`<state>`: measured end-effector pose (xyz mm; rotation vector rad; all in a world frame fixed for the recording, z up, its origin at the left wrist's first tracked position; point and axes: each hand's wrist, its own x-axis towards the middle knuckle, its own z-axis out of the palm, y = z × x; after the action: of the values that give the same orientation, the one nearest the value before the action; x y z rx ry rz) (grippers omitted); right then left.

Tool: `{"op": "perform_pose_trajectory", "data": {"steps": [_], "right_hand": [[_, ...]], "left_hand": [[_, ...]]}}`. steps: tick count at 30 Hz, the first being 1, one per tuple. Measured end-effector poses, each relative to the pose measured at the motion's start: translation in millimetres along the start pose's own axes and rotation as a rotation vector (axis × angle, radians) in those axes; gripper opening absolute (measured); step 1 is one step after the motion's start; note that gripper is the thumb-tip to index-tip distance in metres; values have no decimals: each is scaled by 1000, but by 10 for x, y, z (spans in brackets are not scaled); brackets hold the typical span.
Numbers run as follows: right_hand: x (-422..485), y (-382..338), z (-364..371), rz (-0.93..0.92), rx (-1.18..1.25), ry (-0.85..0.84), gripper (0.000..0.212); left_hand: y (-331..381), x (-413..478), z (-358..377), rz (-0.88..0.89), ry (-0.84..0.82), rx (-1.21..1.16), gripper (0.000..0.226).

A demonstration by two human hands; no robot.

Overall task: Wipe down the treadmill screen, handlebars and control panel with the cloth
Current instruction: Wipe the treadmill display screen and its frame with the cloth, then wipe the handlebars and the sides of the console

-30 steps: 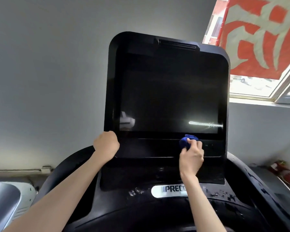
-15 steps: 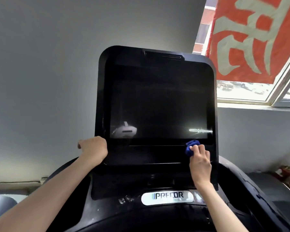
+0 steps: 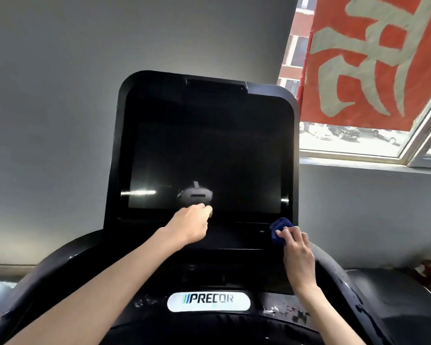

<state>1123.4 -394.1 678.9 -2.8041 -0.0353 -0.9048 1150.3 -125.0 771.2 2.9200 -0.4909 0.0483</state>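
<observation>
R hand (image 3: 297,252) grips the blue cloth (image 3: 280,229): fingers curled on it, cloth bunched into a wad at the fingertips, sticking out up and to the L of the knuckles. Wad is pressed on the black panel (image 3: 237,236) at its far R end, just inside the console's R edge. Screen (image 3: 204,158) starts just above the cloth; it's dark, w/ glare streaks low down.

L hand (image 3: 190,224) is well to the L of the cloth, about mid-console. Fingers curled under, nothing seen in it; knuckles at the screen's bottom edge, heel over the panel.

Below both wrists: white PRECOR badge (image 3: 208,300), between the forearms. Handlebar (image 3: 60,267) curves out L under the L forearm; its R side runs just beside the R wrist.

Up and R of the R hand: window (image 3: 353,143) w/ a red banner (image 3: 373,58). Grey wall (image 3: 60,95) behind the console.
</observation>
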Motion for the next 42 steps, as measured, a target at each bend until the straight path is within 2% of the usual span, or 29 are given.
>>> {"op": "perform_pose_trajectory", "data": {"steps": [6, 9, 11, 13, 15, 17, 20, 23, 25, 27, 30, 33, 38, 40, 42], "right_hand": [[472, 131, -195, -44, 49, 20, 34], [687, 91, -172, 56, 238, 76, 26], [482, 67, -57, 137, 299, 123, 20], [91, 167, 86, 81, 260, 114, 35], [-160, 380, 147, -50, 270, 58, 51], [-50, 506, 108, -102, 313, 43, 45], [442, 441, -45, 38, 486, 34, 27], [905, 356, -141, 156, 624, 156, 21], [915, 352, -136, 200, 644, 185, 21], [630, 404, -3, 168, 644, 197, 27], [45, 553, 177, 102, 620, 151, 33], [168, 712, 121, 81, 663, 91, 25], [838, 722, 44, 344, 766, 83, 17], [729, 731, 52, 307, 762, 82, 18], [538, 880, 59, 218, 754, 5, 20]], "left_hand": [[419, 171, 113, 215, -32, 21, 38], [555, 205, 172, 236, -10, 47, 43], [599, 216, 216, 238, -11, 57, 44], [610, 224, 256, 235, -16, 66, 43], [620, 237, 273, 225, -21, 72, 42], [648, 273, 288, 206, -6, 73, 41], [771, 342, 322, 176, 37, 47, 40], [934, 357, 405, 182, 94, 38, 41], [1016, 352, 468, 178, 121, 45, 43], [1067, 369, 523, 184, 125, 45, 44], [1104, 409, 572, 202, 102, 40, 45], [1140, 424, 599, 198, 93, 50, 44], [1269, 484, 601, 168, 165, 57, 42], [1371, 528, 594, 191, 180, 40, 44], [1484, 585, 623, 227, 189, 36, 46]]}}
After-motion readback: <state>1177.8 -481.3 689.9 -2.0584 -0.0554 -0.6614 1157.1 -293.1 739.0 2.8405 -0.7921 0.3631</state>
